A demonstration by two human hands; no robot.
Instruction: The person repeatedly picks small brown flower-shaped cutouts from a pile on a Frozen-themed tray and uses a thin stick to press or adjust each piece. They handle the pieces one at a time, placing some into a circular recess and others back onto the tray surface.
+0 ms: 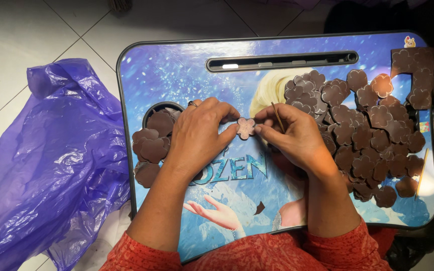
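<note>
Both my hands meet over a small flower-shaped brown cutout (246, 127) near the middle of a blue printed lap table (177, 75). My left hand (197, 135) pinches its left edge; a ring sits on one finger. My right hand (292, 135) pinches its right edge and also holds a thin wooden stick (277, 116) between the fingers. A large heap of the same brown flower cutouts (367, 130) lies just right of my right hand. A smaller pile of cutouts (151, 143) lies left of my left hand, partly in the table's round cup recess.
A crumpled purple plastic bag (51, 160) lies on the white tiled floor left of the table. A brown sheet with cut-out holes (415, 70) sits at the table's top right. Another thin stick (422, 170) lies at the right edge. A slot (282, 61) runs along the table's top.
</note>
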